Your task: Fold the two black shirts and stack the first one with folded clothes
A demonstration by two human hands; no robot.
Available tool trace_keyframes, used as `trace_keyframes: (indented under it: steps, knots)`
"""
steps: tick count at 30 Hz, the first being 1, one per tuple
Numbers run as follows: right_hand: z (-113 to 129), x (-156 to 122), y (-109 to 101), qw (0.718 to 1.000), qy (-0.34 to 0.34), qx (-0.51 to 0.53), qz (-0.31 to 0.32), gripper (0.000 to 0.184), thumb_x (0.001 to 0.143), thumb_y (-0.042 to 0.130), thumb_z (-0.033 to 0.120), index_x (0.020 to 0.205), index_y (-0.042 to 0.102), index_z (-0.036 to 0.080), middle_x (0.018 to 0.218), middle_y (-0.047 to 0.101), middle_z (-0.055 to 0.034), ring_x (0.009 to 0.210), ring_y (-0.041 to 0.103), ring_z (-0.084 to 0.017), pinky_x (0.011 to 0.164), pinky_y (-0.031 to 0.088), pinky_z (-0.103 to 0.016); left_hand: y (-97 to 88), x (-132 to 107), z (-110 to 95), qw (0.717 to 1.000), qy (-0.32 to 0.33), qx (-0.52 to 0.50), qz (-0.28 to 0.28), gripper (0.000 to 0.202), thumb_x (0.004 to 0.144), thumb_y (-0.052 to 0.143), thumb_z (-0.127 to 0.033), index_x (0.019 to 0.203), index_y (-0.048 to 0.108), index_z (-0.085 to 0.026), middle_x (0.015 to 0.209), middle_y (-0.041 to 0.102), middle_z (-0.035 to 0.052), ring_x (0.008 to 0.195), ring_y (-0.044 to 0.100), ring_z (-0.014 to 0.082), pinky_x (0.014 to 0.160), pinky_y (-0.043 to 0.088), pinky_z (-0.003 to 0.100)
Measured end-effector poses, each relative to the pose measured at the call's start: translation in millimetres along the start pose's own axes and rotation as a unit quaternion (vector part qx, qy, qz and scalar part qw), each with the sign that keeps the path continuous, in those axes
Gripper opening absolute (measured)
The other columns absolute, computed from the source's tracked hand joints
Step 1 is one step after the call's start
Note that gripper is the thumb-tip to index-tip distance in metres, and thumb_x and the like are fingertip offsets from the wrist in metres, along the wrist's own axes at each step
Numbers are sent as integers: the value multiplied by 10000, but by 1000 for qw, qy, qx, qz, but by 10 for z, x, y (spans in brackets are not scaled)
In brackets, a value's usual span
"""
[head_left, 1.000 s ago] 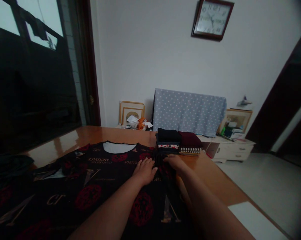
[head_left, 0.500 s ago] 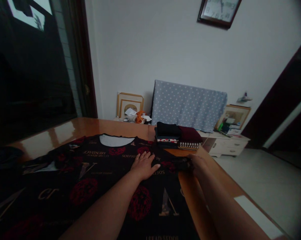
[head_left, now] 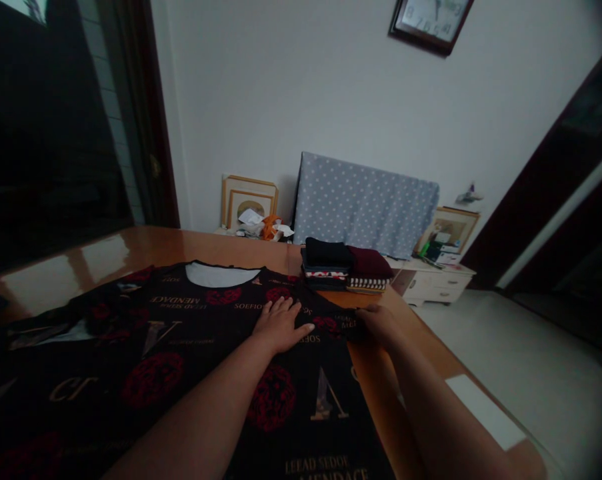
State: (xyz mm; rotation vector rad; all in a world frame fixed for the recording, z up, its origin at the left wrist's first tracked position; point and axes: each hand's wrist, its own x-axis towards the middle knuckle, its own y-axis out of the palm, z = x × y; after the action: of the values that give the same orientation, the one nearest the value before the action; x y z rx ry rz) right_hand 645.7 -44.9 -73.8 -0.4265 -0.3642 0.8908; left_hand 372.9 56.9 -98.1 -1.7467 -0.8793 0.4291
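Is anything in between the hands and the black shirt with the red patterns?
No, nothing is. The left hand lies flat on the black shirt, and the right hand pinches the shirt's sleeve end.

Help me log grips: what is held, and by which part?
Right hand pinches the black printed shirt by its sleeve edge; left hand only presses flat on it.

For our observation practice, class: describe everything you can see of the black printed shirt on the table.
The black printed shirt looks like thin, soft fabric, covered in red round motifs and gold lettering, with a white lining at the neckline. It lies spread flat on the glossy wooden table, neckline away from the person. The left hand presses flat on it; the right hand pinches its right sleeve edge.
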Motion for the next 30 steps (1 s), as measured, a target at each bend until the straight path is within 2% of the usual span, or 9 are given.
trace_keyframes:
  steps: [4, 6, 9, 12, 17, 22, 25, 27, 30]
  knots:
    - [479, -232, -1, 999, -49, 2, -9, 216, 801, 616, 401, 751, 626, 190, 672, 639, -18, 627, 561, -156, 553, 406, -243, -1, -3, 7, 1000, 0, -5, -2, 842, 852, 319, -788, 1486, 421, -242, 1606, 306, 125, 1495, 185, 344, 1185, 88, 553]
    - [751, -391, -24, 987, -118, 48, 94, 301, 851, 592, 488, 807, 627, 193, 714, 646, -13, 651, 568, -144, 581, 414, -232, 0, -1, 18, 1000, 2, -4, -2, 818, 858, 352, -763, 1490, 412, -247, 1604, 310, 123, 1496, 181, 348, 1185, 89, 555]
    - [975, -532, -40, 980, -146, 98, 91, 393, 883, 541, 558, 849, 636, 178, 761, 664, -30, 657, 576, -137, 598, 420, -234, 2, 3, 35, 1000, 13, 13, 10, 760, 866, 472, -639, 1502, 387, -231, 1603, 310, 126, 1492, 195, 349, 1188, 101, 551]
    - [907, -481, -12, 991, -107, 64, 50, 396, 844, 572, 566, 825, 624, 174, 713, 645, -29, 611, 553, -137, 576, 418, -244, 0, 6, 35, 999, 7, 32, 21, 720, 851, 539, -484, 1499, 385, -211, 1606, 307, 120, 1492, 206, 329, 1193, 118, 539]
    - [590, -300, 43, 996, -86, -16, 21, 403, 825, 571, 574, 873, 655, 183, 782, 672, -46, 710, 600, -186, 643, 464, -290, -31, 2, 18, 999, -2, 25, 20, 700, 835, 532, -402, 1492, 400, -199, 1600, 329, 95, 1491, 222, 293, 1204, 136, 505]
    - [410, -353, 104, 989, -89, 9, 116, 382, 796, 641, 532, 992, 677, 206, 962, 707, -63, 875, 637, -215, 750, 488, -309, -44, 14, 51, 1000, -6, -14, -4, 671, 841, 518, -380, 1481, 412, -209, 1560, 402, 94, 1457, 303, 283, 1201, 180, 478]
    - [348, -385, 145, 982, -81, 3, 169, 298, 747, 679, 439, 915, 673, 192, 863, 693, -39, 778, 618, -192, 689, 469, -296, -20, 32, 81, 999, -6, -27, -29, 666, 835, 541, -378, 1472, 421, -225, 1513, 461, 105, 1419, 367, 293, 1188, 214, 472]
    - [348, -385, 151, 983, -82, -1, 167, 224, 748, 646, 401, 812, 638, 187, 732, 643, -9, 673, 576, -168, 620, 437, -281, -8, 43, 91, 999, -4, -28, -40, 623, 831, 554, -352, 1437, 470, -233, 1481, 496, 102, 1400, 390, 299, 1181, 227, 474]
    - [419, -386, 127, 988, -88, 52, 117, 210, 773, 605, 414, 800, 593, 206, 692, 604, 8, 628, 545, -156, 590, 423, -273, -20, 55, 84, 998, 3, -36, -53, 483, 850, 528, -289, 1329, 578, -251, 1415, 560, 82, 1355, 443, 285, 1155, 267, 455]
